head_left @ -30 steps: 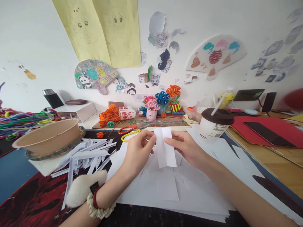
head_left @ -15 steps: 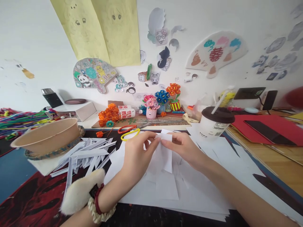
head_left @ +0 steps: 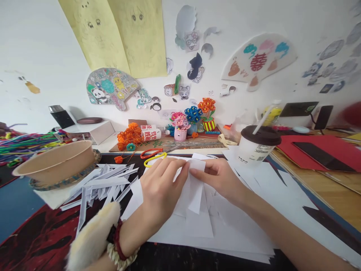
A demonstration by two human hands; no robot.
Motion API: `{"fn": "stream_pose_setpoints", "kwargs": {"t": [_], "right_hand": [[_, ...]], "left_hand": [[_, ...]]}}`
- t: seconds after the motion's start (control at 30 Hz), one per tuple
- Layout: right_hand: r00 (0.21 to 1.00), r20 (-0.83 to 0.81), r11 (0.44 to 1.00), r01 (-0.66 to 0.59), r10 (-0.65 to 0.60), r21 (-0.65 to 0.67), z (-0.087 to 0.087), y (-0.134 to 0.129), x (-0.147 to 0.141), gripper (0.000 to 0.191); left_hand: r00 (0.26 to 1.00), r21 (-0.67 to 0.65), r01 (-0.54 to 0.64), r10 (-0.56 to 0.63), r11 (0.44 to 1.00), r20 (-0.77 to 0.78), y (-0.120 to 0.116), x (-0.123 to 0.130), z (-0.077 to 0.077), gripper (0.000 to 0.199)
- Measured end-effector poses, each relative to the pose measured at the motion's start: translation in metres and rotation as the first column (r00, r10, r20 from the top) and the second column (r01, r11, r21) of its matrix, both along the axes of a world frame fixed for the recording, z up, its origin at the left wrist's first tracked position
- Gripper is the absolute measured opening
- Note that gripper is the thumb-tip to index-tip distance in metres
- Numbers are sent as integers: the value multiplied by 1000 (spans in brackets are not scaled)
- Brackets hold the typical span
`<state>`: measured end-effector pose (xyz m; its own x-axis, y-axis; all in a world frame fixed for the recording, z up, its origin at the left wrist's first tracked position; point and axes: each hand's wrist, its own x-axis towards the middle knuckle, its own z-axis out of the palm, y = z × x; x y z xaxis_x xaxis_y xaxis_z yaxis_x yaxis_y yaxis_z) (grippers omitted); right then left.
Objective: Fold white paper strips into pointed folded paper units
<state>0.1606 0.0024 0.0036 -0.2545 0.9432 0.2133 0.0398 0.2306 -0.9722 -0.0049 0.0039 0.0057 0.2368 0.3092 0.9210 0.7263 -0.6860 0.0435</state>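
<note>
A narrow white paper strip hangs between my two hands, its upper end pinched and partly covered by fingers. My left hand grips the strip's top edge from the left, with the thumb against the curled fingers. From the right, my right hand pinches the same strip, its thumb lying across the front. Beneath both hands lie several loose white sheets. Scissors with one red and one yellow handle rest just beyond my left hand. Folded paper strips are piled to the left.
A beige bowl stands at the left. The lidded cup with a straw is behind my right hand. Orange flowers, small flower pots and a fallen bottle line the back. A dark phone lies on red folders at the right.
My left hand has turned and shifted slightly left and down, its knuckles now more on top. The held strip has tilted, its lower end swinging left and toward me.
</note>
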Motion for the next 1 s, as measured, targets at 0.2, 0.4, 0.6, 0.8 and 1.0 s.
{"fn": "stream_pose_setpoints", "kwargs": {"t": [0.2,0.4,0.6,0.8,1.0], "right_hand": [[987,123,992,90,-100,87,-2,-1,-2,42],[995,48,996,89,-90,18,1,0,0,41],[995,-4,993,100,-100,59,-4,5,4,44],[994,-101,999,33,-30,36,-5,5,6,35],[998,-10,997,61,-60,43,0,2,5,33]], "left_hand": [[996,41,-13,16,999,-92,3,-1,-1,9],[966,143,53,-14,988,-257,5,-8,-3,21],[977,125,86,-59,988,-205,5,-3,1,23],[986,70,136,-128,988,-109,4,-1,3,24],[937,-383,346,-289,857,198,4,-2,15,9]]}}
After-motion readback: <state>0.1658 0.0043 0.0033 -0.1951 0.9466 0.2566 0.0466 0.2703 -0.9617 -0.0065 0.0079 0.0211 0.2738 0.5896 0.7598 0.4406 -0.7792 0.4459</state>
